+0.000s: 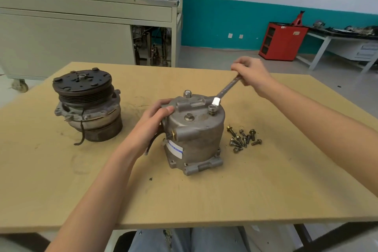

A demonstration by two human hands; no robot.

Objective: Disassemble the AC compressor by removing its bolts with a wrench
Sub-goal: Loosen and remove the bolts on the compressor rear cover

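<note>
On the tan table, my left hand grips the round grey metal compressor, my right hand grips the long silver wrench on a top bolt, which I think needs turning loose.

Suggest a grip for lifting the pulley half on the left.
Probably the grooved pulley, from above: it stands upright, clutch plate up, and the round ribbed rim offers opposing sides. Avoid the dangling black wire.
</note>
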